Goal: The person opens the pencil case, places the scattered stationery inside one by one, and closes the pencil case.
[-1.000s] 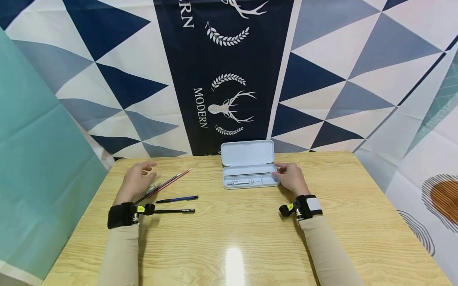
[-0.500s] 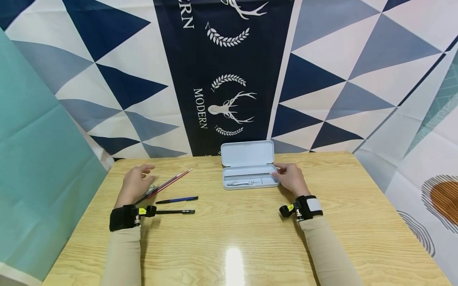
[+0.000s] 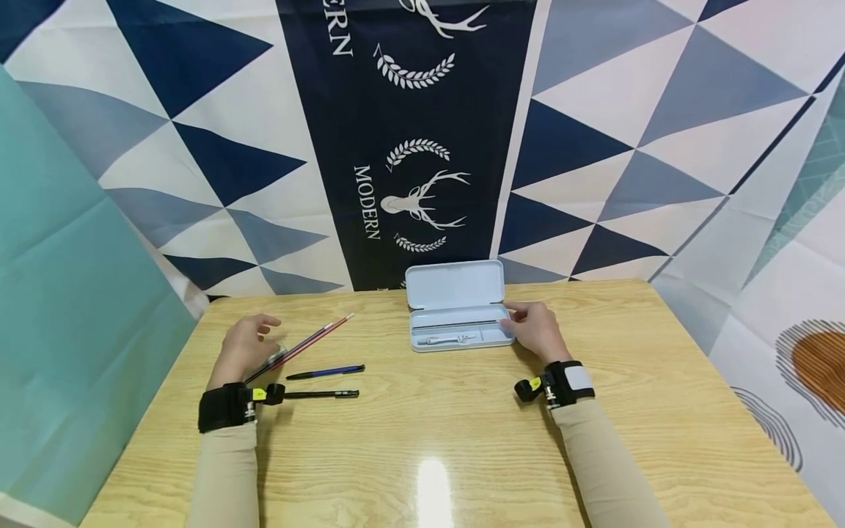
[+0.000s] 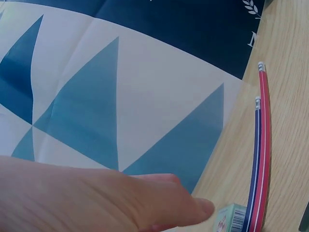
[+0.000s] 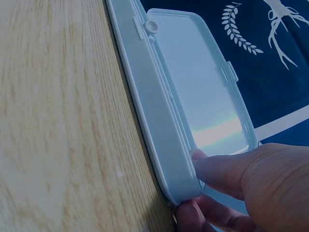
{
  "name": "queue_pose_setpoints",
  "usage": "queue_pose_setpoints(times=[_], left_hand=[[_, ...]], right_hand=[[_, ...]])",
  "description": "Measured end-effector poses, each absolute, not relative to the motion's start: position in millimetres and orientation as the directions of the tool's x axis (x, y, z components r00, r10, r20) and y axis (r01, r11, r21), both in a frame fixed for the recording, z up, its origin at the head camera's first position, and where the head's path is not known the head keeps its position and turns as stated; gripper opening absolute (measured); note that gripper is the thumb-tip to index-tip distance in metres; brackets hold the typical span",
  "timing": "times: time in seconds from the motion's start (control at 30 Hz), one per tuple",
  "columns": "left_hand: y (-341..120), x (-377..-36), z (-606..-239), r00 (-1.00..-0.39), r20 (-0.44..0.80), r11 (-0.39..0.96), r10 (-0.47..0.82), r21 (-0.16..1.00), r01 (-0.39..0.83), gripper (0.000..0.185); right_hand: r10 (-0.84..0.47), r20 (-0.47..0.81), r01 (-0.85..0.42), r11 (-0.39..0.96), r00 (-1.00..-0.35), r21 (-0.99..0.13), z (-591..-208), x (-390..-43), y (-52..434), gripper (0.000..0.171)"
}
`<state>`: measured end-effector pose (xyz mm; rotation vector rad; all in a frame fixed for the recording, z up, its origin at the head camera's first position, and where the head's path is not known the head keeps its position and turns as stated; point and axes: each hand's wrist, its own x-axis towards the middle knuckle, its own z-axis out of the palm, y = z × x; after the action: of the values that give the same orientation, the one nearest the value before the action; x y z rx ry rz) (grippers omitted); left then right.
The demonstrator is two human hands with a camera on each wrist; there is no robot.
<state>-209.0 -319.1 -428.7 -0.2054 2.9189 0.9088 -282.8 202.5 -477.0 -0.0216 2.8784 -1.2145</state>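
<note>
My right hand [image 3: 538,331] holds the right end of an open light-blue pencil case [image 3: 462,346], thumb over the rim and fingers round the outer corner in the right wrist view. A white compass [image 3: 447,339] lies in its front part, with a thin dark strip behind it. My left hand [image 3: 243,348] is over the left of the table with nothing in its fingers. Just right of it lie a red pencil [image 4: 264,145] and a dark blue pencil [image 4: 256,159]. A small pale-green box with a barcode [image 4: 231,217], perhaps an eraser, sits beside them, close to my thumb.
A blue pen [image 3: 326,372] and a black pen [image 3: 321,394] lie on the wooden table [image 3: 370,455], right of the left wrist. The case's raised lid [image 3: 455,286] stands close to the patterned cloth backdrop [image 3: 422,147] along the table's far edge.
My left hand has drawn slightly back toward me, its fingers a little lower in the head view. The right hand keeps its place on the pencil case.
</note>
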Motion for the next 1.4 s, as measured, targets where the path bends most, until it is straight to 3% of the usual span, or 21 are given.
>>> queue_pose_setpoints(times=[0.5, 0.87, 1.4], left_hand=[[-321.5, -206.7, -430.4, -0.978, -0.159, 0.832, -0.138, 0.516, -0.201, 0.047], [-323.9, -207.8, -434.1, -0.972, -0.175, 0.816, -0.154, 0.533, -0.225, 0.028], [-328.2, -209.4, -437.5, -0.964, -0.212, 0.803, -0.157, 0.540, -0.250, 0.034]], right_hand=[[-0.013, -0.025, 0.009, 0.702, -1.000, -0.712, -476.4, -283.4, 203.7, 0.048], [-0.018, -0.021, 0.002, 0.708, -1.000, -0.707, -475.1, -282.8, 202.7, 0.048], [-0.027, -0.018, -0.006, 0.706, -0.999, -0.709, -476.4, -284.5, 204.0, 0.049]])
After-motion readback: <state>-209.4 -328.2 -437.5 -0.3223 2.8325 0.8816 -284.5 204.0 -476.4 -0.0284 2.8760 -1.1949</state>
